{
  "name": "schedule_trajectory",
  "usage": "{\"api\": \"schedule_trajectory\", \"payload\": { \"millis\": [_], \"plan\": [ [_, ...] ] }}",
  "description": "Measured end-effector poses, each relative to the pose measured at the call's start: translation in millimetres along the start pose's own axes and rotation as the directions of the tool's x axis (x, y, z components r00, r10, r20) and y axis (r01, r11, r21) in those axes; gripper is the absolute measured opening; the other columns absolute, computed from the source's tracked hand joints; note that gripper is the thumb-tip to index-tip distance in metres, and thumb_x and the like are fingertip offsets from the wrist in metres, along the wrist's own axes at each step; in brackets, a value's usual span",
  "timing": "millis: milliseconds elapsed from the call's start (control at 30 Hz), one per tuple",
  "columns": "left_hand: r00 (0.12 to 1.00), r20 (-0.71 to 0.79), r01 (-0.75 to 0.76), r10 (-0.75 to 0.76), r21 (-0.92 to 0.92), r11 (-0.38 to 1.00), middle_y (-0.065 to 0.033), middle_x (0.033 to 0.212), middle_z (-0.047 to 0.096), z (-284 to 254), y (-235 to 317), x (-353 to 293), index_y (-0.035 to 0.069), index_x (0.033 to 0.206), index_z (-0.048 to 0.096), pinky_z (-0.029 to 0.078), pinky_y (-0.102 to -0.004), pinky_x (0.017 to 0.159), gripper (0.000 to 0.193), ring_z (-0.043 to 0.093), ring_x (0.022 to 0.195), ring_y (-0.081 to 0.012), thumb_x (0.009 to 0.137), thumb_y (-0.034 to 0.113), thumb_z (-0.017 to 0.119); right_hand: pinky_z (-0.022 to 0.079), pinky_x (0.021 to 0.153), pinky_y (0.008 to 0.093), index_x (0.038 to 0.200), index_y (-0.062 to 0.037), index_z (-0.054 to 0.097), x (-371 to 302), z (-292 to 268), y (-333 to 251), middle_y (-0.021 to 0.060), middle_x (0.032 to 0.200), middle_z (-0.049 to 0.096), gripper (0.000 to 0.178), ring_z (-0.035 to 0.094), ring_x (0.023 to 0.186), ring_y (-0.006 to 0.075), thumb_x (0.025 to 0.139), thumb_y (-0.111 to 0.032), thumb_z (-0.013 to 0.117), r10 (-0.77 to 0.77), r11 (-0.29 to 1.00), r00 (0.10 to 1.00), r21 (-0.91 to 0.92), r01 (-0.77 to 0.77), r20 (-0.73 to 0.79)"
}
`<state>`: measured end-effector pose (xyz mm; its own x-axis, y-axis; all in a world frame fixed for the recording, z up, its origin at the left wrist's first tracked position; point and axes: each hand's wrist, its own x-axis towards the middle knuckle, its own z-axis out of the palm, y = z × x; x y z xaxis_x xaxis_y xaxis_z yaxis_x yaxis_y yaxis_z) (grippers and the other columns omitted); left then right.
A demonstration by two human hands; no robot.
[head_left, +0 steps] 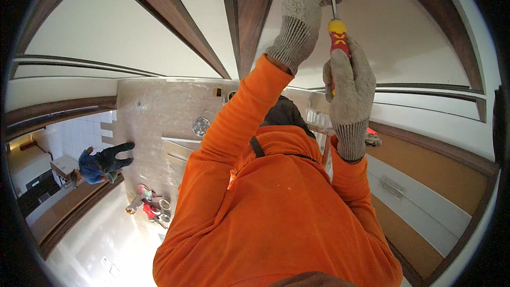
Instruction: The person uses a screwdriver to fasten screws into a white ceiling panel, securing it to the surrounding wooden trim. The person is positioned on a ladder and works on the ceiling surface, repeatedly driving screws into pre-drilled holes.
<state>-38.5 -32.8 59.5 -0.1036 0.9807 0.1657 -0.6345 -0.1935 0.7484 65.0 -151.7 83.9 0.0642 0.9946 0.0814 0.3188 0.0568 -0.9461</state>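
Observation:
A screwdriver with a red and yellow handle points up at a white ceiling panel. My right hand, in a grey knit glove, is wrapped round the lower part of its handle. My left hand, gloved alike, is raised beside the metal shaft, close to the panel. Its fingers are bent together around the screwdriver's tip; what they pinch there is hidden. Both forearms are in orange sleeves.
Dark wooden beams divide the ceiling panels. Far below at left, a person in blue stands by a doorway. Buckets and a round silvery object are on the floor. A white and brown panelled surface with a handle is at right.

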Motion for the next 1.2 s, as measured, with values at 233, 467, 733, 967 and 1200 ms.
{"api": "schedule_trajectory", "payload": {
  "millis": [233,467,733,967,1200],
  "plan": [
    [1.0,-0.017,-0.017,0.017,-0.028,0.999,-0.0073,0.106,0.07,-1,8,7,0.001,0.118,0.066,0.053,-0.0338,0.094,0.034,0.068,0.1,-0.0175,0.109,0.03,0.05,0.033,0.044,0.022,0.142,0.0064,0.05,4,8,-19,0.0002,0.069,0.054,0.051,0.042,0.05,0.004,0.106,-0.029,0.057,0.005,0.994,0.999,-0.109,-0.01,-0.045],
    [0.988,-0.002,-0.145,0.155,0.353,0.924,-0.0104,0.104,0.069,-2,23,11,0.0,0.111,0.066,0.052,-0.0348,0.088,0.034,0.067,0.094,-0.0202,0.11,0.027,0.046,0.032,0.044,0.0224,0.138,0.0065,0.053,8,14,-21,0.0008,0.07,0.056,0.049,0.044,0.052,0.0032,0.106,-0.03,0.057,-0.083,0.935,0.992,-0.351,0.045,-0.095],
    [0.996,-0.037,-0.086,0.085,-0.031,0.996,-0.0137,0.099,0.072,-8,-3,21,0.0,0.113,0.064,0.057,-0.0323,0.082,0.037,0.071,0.087,-0.0189,0.107,0.036,0.056,0.032,0.045,0.0219,0.137,0.0099,0.052,10,42,-40,0.0022,0.073,0.058,0.054,0.045,0.052,0.0047,0.103,-0.031,0.061,0.098,0.995,0.97,0.026,-0.095,-0.221],
    [0.997,0.075,-0.019,0.031,-0.155,0.988,-0.0135,0.112,0.069,-21,-9,16,0.002,0.126,0.06,0.057,-0.0363,0.088,0.031,0.071,0.095,-0.0245,0.104,0.023,0.057,0.034,0.044,0.0195,0.139,0.0094,0.052,12,45,-49,0.0052,0.074,0.059,0.055,0.049,0.053,0.0068,0.103,-0.031,0.061,0.193,0.972,0.967,0.167,-0.166,-0.166],
    [0.902,0.179,-0.422,0.392,0.184,0.888,-0.0108,0.108,0.069,-36,-10,16,0.002,0.123,0.062,0.058,-0.0349,0.086,0.032,0.07,0.094,-0.0227,0.106,0.027,0.054,0.039,0.044,0.0222,0.138,0.0065,0.054,12,50,-32,0.009,0.079,0.062,0.049,0.053,0.054,0.0104,0.102,-0.025,0.062,0.127,0.889,0.987,0.452,-0.07,-0.098]
  ]
}}
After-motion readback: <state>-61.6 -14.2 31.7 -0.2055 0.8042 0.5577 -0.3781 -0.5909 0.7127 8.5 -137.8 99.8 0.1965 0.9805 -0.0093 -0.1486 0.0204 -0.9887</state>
